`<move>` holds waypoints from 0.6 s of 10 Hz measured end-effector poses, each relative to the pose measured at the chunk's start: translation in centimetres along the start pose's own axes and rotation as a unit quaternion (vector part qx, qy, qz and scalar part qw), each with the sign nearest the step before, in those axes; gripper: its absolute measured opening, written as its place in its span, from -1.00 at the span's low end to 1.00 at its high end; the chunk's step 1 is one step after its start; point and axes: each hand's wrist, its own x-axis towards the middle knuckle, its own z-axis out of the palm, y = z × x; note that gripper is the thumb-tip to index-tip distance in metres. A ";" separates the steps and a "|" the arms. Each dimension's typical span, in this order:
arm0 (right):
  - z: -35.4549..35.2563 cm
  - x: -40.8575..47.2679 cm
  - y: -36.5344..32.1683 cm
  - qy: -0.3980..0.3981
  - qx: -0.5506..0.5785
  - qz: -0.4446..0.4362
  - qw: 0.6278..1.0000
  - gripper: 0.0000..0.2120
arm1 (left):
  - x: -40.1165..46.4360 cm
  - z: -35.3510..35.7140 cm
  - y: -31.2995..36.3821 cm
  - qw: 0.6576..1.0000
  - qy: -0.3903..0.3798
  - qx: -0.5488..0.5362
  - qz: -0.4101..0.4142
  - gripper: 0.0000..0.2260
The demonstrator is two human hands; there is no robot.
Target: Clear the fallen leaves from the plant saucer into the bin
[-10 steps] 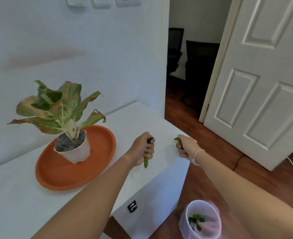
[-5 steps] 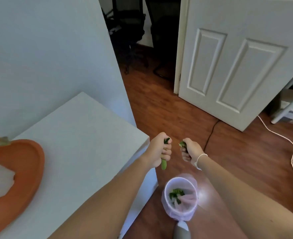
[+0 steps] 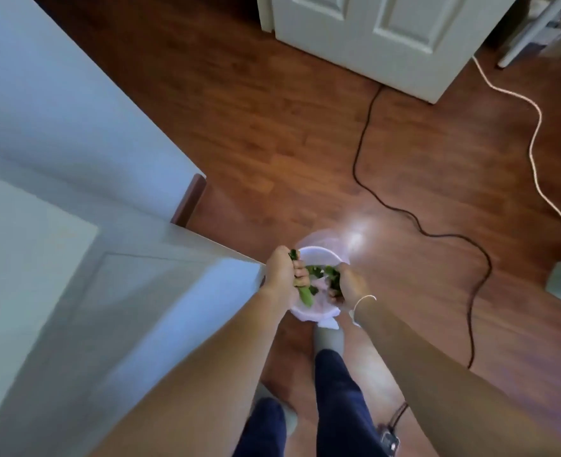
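Observation:
Both my hands are over the small bin (image 3: 318, 253), a round tub lined with a pale pink bag, standing on the wooden floor. My left hand (image 3: 284, 275) is fisted around green leaves (image 3: 305, 295) that stick out above and below the fist. My right hand (image 3: 348, 286) is curled around more green leaves (image 3: 333, 277) just over the bin's mouth. A few dark green leaf pieces (image 3: 315, 270) show inside the bin between the hands. The plant and its orange saucer are out of view.
The white table (image 3: 84, 291) fills the left, its corner touching the bin's left side. A black cable (image 3: 364, 143) and a white cable (image 3: 533, 133) snake over the floor to the right. A white door (image 3: 388, 34) stands at the back. My legs (image 3: 335, 407) are below the bin.
My view tilted down and both hands dropped from table height onto the bin's mouth, still holding the leaves. The plant and saucer have left the view.

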 end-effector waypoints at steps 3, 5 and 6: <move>0.5 11.2 5.3 0.007 0.116 0.057 0.992 -0.80 | 12.7 -0.8 -5.7 0.996 0.086 0.009 -0.011 -0.78; -0.1 14.7 7.0 -0.065 0.065 0.112 0.990 -0.66 | 14.7 -1.3 -6.8 0.998 0.046 0.025 -0.045 -0.66; -0.6 14.9 7.1 -0.042 0.035 0.120 0.991 -0.60 | 14.5 -1.6 -6.8 0.996 0.044 0.046 -0.054 -0.63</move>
